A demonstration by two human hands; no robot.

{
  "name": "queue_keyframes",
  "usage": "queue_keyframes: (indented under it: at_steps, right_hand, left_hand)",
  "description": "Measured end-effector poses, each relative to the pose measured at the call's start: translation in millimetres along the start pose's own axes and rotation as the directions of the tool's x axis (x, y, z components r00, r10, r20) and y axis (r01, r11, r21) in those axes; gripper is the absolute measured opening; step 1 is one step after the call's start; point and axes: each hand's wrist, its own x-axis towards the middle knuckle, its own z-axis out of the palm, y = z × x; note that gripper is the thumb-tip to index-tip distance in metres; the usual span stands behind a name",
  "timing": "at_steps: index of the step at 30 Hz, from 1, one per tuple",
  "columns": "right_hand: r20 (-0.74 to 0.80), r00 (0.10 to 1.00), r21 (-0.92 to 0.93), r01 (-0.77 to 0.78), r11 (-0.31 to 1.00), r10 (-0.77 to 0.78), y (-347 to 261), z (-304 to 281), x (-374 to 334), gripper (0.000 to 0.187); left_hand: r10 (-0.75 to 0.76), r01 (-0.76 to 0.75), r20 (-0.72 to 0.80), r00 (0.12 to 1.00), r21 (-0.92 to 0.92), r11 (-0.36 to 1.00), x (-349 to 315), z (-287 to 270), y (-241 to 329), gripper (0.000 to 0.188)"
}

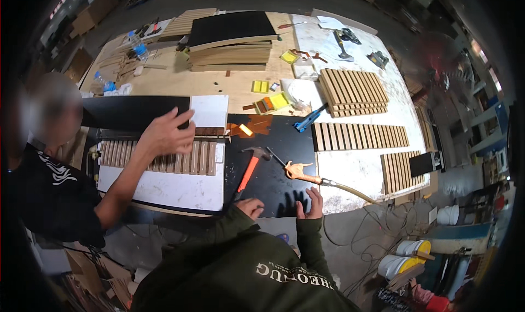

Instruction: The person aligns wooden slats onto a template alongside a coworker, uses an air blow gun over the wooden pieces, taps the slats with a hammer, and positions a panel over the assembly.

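My left hand point(249, 207) rests at the near edge of the black board point(273, 189), fingers curled and holding nothing, just below the end of the orange-handled hammer point(249, 170). My right hand point(311, 203) lies flat on the same edge with fingers spread. Just above it is a copper-coloured air gun point(298, 171) on a hose point(350, 191). Both my sleeves are dark green.
A co-worker in a black shirt at the left stretches a hand point(164, 133) onto a slatted wood panel point(199, 158) lying on a white board point(175, 190). More slatted panels point(358, 136) lie to the right, stacked boards point(229, 52) at the back. Cables and buckets point(402, 263) are on the floor.
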Motion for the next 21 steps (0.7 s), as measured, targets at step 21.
queue_keyframes:
  at_steps: [21]
  right_hand:
    - [0.452,0.871,0.276,0.067,0.959,-0.192,-35,98,71,0.033]
  left_hand:
    - [-0.338,0.247,-0.624,0.704,-0.23,0.941,-89,-38,-49,0.008]
